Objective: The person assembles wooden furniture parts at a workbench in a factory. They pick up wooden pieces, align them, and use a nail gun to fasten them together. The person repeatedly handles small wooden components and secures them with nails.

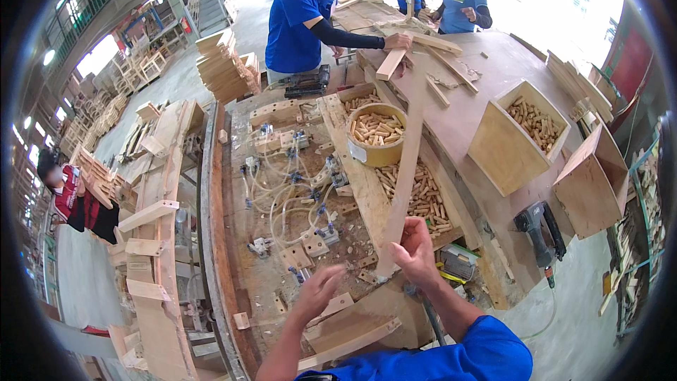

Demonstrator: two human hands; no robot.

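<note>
My right hand (417, 252) is closed around the near end of a long flat wooden slat (405, 187), which points away from me across the bench. My left hand (319, 298) holds nothing; its fingers reach out toward the slat's near end without touching it. Beside the slat stands a round yellowish tub (372, 153) full of short wooden dowels. More loose dowels (423, 201) lie in a wooden trough, partly behind the slat. Left of these, a worktop fixture (295, 180) carries clear air tubes, blue fittings and small wooden blocks.
A wooden box (504, 148) of dowels stands on the right table, with a nail gun (539, 231) near its edge. Across the bench, a co-worker in blue (293, 25) handles wooden pieces. Planks (151, 275) lie on a rack at left. A curved wooden piece (352, 344) lies close before me.
</note>
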